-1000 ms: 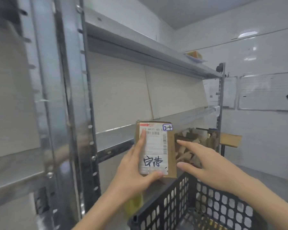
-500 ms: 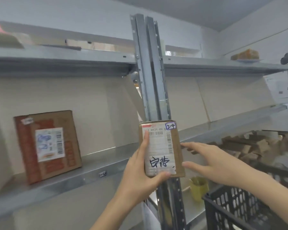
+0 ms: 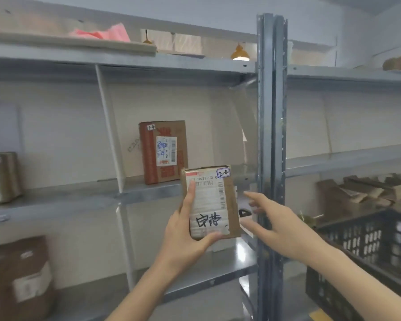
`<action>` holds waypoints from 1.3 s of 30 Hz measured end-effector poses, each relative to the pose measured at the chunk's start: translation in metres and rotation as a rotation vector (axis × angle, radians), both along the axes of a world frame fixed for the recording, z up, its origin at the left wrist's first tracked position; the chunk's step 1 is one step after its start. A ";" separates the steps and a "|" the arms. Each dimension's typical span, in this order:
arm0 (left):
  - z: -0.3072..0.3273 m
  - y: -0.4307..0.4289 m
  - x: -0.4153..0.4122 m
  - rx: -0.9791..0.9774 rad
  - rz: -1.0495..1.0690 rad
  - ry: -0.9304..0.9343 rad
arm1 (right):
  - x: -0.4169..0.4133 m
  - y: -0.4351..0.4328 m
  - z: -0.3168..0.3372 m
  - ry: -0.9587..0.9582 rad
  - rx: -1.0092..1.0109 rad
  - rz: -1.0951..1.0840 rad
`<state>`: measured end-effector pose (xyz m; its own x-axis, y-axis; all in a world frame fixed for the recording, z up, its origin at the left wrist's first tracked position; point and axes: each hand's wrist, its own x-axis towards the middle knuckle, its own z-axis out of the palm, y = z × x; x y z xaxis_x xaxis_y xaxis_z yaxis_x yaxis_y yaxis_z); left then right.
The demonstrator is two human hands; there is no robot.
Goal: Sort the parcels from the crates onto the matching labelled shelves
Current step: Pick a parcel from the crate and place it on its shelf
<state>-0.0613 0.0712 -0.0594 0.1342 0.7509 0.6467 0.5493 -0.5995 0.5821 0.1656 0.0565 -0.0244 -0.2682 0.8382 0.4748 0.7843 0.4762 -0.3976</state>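
A small brown parcel [image 3: 214,200] with a white shipping label, black handwriting and a "2-4" tag is held upright in front of the metal shelving. My left hand [image 3: 185,237] grips it from the left and below. To the parcel's right, my right hand [image 3: 280,228] hovers with fingers spread, not touching it. A black plastic crate [image 3: 366,251] sits at the lower right. Behind the held parcel, a red-printed parcel [image 3: 163,151] tagged "1-4" stands on the middle shelf [image 3: 79,198].
A grey steel upright [image 3: 271,135] divides the shelving just right of my hands. More brown parcels [image 3: 16,274] rest on the left shelves. Flattened cardboard pieces [image 3: 361,191] lie on the right-hand shelf behind the crate. Pink wrapping [image 3: 102,33] lies on the top shelf.
The view has swung left along the shelving, so the upright and crate now sit further right. The parcel stays in my left hand; my right hand remains open beside it.
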 end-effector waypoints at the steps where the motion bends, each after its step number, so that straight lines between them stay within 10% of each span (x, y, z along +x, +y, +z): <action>1: -0.003 -0.009 -0.006 -0.011 0.020 -0.003 | -0.004 -0.005 -0.002 0.000 -0.015 0.015; 20: -0.073 -0.147 0.000 -0.146 0.158 -0.007 | -0.021 -0.096 -0.059 -0.020 -0.172 0.197; 39: -0.141 -0.014 -0.095 -0.263 0.120 0.009 | -0.108 0.027 -0.128 -0.081 -0.324 0.119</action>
<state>-0.1560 0.0568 -0.2009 0.0389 0.9033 0.4272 0.6129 -0.3593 0.7037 0.0573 0.0839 -0.1521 -0.3990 0.9024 0.1629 0.7658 0.4256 -0.4821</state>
